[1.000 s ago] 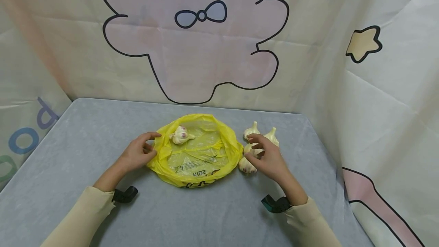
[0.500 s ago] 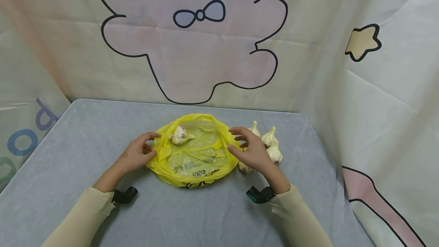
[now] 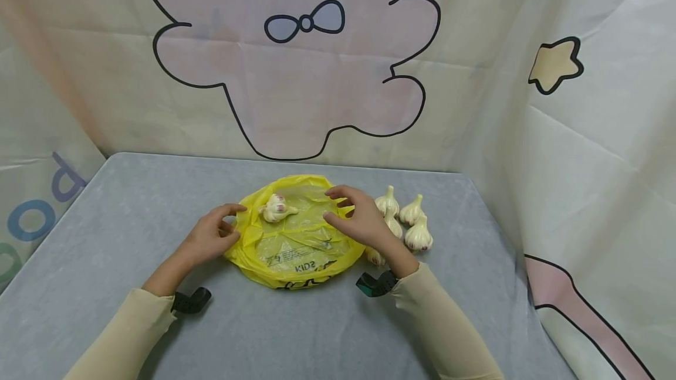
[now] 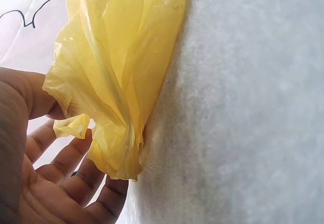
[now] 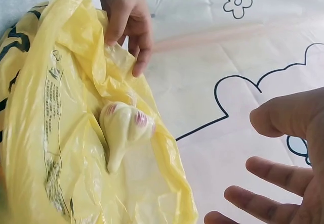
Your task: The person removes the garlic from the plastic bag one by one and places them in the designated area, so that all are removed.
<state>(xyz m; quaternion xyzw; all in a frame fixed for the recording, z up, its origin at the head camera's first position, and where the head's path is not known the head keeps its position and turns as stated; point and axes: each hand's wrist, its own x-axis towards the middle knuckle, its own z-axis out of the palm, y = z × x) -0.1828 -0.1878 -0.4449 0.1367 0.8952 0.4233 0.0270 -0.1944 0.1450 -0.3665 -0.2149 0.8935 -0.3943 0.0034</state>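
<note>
A yellow plastic bag [image 3: 290,280] lies spread on the table, its mouth facing up and its rim rolled. Inside, toward the left, rests one garlic bulb [image 3: 277,209] with purple streaks, seen closer in the right wrist view as a pale bulb [image 5: 117,133]. My left hand [image 3: 211,234] holds the bag's left rim; in the left wrist view, thumb and fingers bracket the crumpled yellow plastic [image 4: 116,82]. Over the bag's right side hovers my right hand [image 3: 361,216], fingers spread and loosely bent, holding nothing.
Several more garlic bulbs [image 3: 419,234] are grouped right of the bag, partly behind my right wrist. A grey cloth [image 3: 264,333] covers the table. Behind it hangs a printed curtain [image 3: 475,16]. Each wrist wears a black camera mount [image 3: 191,301].
My right hand has moved left from above the garlic bulbs to over the bag, uncovering more of the bulbs. My left hand stays at the bag's left rim.
</note>
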